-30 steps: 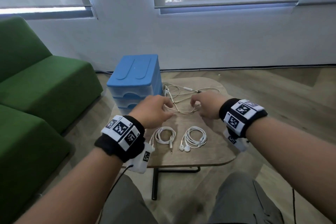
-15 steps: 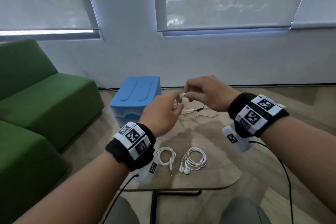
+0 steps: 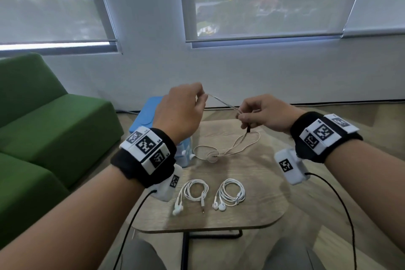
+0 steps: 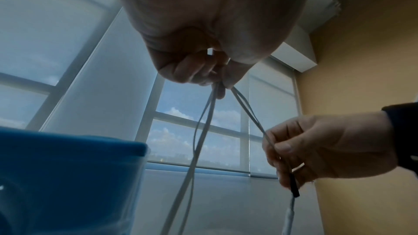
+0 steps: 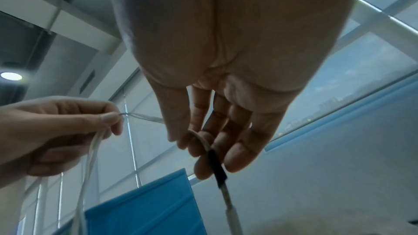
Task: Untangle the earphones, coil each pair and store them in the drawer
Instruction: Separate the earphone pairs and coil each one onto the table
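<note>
A beige earphone cable (image 3: 221, 103) stretches between my two raised hands above the table. My left hand (image 3: 200, 96) pinches one end of the span (image 4: 218, 85), and strands hang down from it. My right hand (image 3: 242, 117) pinches the cable near its black sleeve (image 5: 216, 167). The rest of this cable (image 3: 228, 149) loops loosely down onto the wooden table (image 3: 252, 215). Two coiled white earphone pairs lie near the front edge, one on the left (image 3: 192, 192) and one on the right (image 3: 230, 193). The blue drawer unit (image 3: 142, 118) stands behind my left hand.
A green sofa (image 3: 43, 138) fills the left side. The small table stands on a black metal leg (image 3: 186, 247). Black cables (image 3: 341, 204) run from my wrist cameras. A white wall and windows are behind, with wooden floor to the right.
Both hands have risen from the table with the beige cable. They have moved apart, drawing a length taut between them. My head has tilted up.
</note>
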### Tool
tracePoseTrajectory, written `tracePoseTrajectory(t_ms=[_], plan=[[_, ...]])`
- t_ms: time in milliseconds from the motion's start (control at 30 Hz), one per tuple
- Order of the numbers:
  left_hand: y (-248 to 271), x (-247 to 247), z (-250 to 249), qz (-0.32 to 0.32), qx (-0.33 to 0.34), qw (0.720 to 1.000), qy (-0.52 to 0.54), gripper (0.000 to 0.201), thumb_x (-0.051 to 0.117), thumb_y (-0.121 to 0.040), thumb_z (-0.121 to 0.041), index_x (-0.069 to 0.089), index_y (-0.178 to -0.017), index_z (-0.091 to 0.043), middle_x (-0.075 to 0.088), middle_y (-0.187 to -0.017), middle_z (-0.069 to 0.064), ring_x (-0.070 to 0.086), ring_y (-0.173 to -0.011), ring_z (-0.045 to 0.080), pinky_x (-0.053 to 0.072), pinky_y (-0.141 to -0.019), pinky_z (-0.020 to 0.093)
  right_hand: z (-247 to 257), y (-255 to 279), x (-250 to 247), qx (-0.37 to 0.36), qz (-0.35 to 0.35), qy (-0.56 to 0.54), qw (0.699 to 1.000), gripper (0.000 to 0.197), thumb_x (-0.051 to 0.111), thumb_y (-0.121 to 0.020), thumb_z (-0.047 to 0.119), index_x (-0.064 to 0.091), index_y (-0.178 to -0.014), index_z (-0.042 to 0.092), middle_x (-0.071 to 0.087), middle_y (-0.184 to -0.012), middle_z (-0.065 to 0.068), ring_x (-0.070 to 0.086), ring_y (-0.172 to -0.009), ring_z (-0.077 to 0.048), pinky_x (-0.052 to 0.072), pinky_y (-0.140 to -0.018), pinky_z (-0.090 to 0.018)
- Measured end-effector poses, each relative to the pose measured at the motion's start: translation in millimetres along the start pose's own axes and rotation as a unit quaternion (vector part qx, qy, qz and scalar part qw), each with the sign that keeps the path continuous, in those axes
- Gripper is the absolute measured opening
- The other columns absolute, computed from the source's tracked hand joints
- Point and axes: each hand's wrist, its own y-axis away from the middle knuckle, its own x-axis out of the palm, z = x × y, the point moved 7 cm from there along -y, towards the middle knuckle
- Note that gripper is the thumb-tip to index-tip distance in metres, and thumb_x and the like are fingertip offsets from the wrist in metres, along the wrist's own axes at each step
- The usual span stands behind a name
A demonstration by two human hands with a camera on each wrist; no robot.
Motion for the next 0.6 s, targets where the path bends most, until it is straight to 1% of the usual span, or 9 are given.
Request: tracePoseTrajectory(t_ms=[67, 167, 200, 267, 333, 400, 467, 533, 600], plan=[[0, -1, -1, 0.002, -0.008, 1.0, 0.009, 0.022, 0.055, -0.103, -0.037, 0.062, -0.085, -0.025, 0.055, -0.066, -0.005, 0.058, -0.074, 0.029, 0.053, -0.071, 0.045, -10, 1, 5, 0.021, 0.017, 0.014, 1.0, 0.009, 0.068, -0.097, 0.012, 0.069, -0.092, 0.005, 0.072, -0.082, -0.008, 0.067, -0.073, -0.009, 0.053, -0.072, -0.026], [0, -1, -2, 0.021, -0.027, 0.999, 0.028, 0.021, 0.059, -0.102, -0.032, 0.063, -0.082, -0.025, 0.059, -0.06, -0.002, 0.056, -0.058, 0.023, 0.053, -0.064, 0.04, 1, 2, 7, -0.002, 0.011, 0.051, 0.999, 0.011, 0.069, -0.097, 0.019, 0.071, -0.09, 0.01, 0.073, -0.079, 0.001, 0.063, -0.067, 0.001, 0.047, -0.064, -0.015], [0, 1, -1, 0.033, -0.039, 0.997, 0.05, 0.02, 0.06, -0.102, -0.028, 0.065, -0.084, -0.022, 0.064, -0.06, 0.001, 0.058, -0.053, 0.019, 0.052, -0.059, 0.037, 10, 2, 6, -0.015, -0.003, 0.035, 0.999, 0.012, 0.069, -0.097, 0.019, 0.071, -0.09, 0.009, 0.074, -0.079, 0.001, 0.063, -0.067, 0.0, 0.046, -0.061, -0.014], [2, 6, 2, 0.066, -0.086, 0.987, 0.116, 0.017, 0.057, -0.104, -0.021, 0.066, -0.091, -0.015, 0.073, -0.065, 0.006, 0.059, -0.043, 0.013, 0.049, -0.046, 0.029, 28, 2, 2, -0.036, -0.04, -0.046, 0.998, 0.014, 0.068, -0.097, 0.016, 0.07, -0.093, 0.002, 0.073, -0.078, -0.002, 0.063, -0.067, -0.006, 0.046, -0.057, -0.016], [6, 12, 6, 0.086, -0.13, 0.971, 0.182, 0.016, 0.054, -0.105, -0.015, 0.065, -0.095, -0.009, 0.076, -0.069, 0.01, 0.06, -0.04, 0.014, 0.046, -0.04, 0.024, 45, 2, 1, -0.049, -0.063, -0.144, 0.986, 0.011, 0.067, -0.097, 0.012, 0.068, -0.093, 0.002, 0.072, -0.077, -0.005, 0.061, -0.066, -0.011, 0.047, -0.057, -0.018], [9, 16, 8, 0.086, -0.15, 0.957, 0.234, 0.015, 0.053, -0.105, -0.012, 0.063, -0.095, -0.008, 0.077, -0.075, 0.013, 0.065, -0.044, 0.017, 0.048, -0.041, 0.025, 60, 3, 2, -0.05, -0.069, -0.218, 0.972, 0.007, 0.066, -0.097, 0.011, 0.065, -0.091, 0.007, 0.072, -0.079, -0.007, 0.062, -0.067, -0.013, 0.05, -0.058, -0.019], [11, 21, 8, 0.085, -0.156, 0.946, 0.272, 0.012, 0.053, -0.104, -0.013, 0.062, -0.097, -0.01, 0.077, -0.081, 0.013, 0.068, -0.053, 0.018, 0.049, -0.046, 0.025, 71, 3, 2, -0.049, -0.07, -0.277, 0.957, 0.011, 0.065, -0.098, 0.012, 0.062, -0.088, 0.01, 0.072, -0.081, -0.009, 0.064, -0.067, -0.014, 0.053, -0.059, -0.02], [12, 24, 6, 0.088, -0.154, 0.938, 0.298, 0.015, 0.053, -0.106, -0.023, 0.063, -0.102, -0.012, 0.079, -0.088, 0.01, 0.065, -0.058, 0.014, 0.047, -0.052, 0.024, 82, 2, -1, -0.057, -0.07, -0.317, 0.944, 0.011, 0.063, -0.099, 0.014, 0.062, -0.088, 0.009, 0.073, -0.083, -0.009, 0.066, -0.067, -0.014, 0.056, -0.062, -0.02], [15, 27, 0, 0.114, -0.152, 0.919, 0.345, 0.035, 0.046, -0.108, -0.039, 0.063, -0.112, -0.009, 0.08, -0.094, 0.011, 0.062, -0.064, 0.012, 0.045, -0.062, 0.026, 92, 1, -6, -0.066, -0.07, -0.351, 0.932, 0.01, 0.062, -0.1, 0.014, 0.062, -0.094, 0.006, 0.072, -0.085, -0.01, 0.066, -0.071, -0.015, 0.058, -0.065, -0.02]])
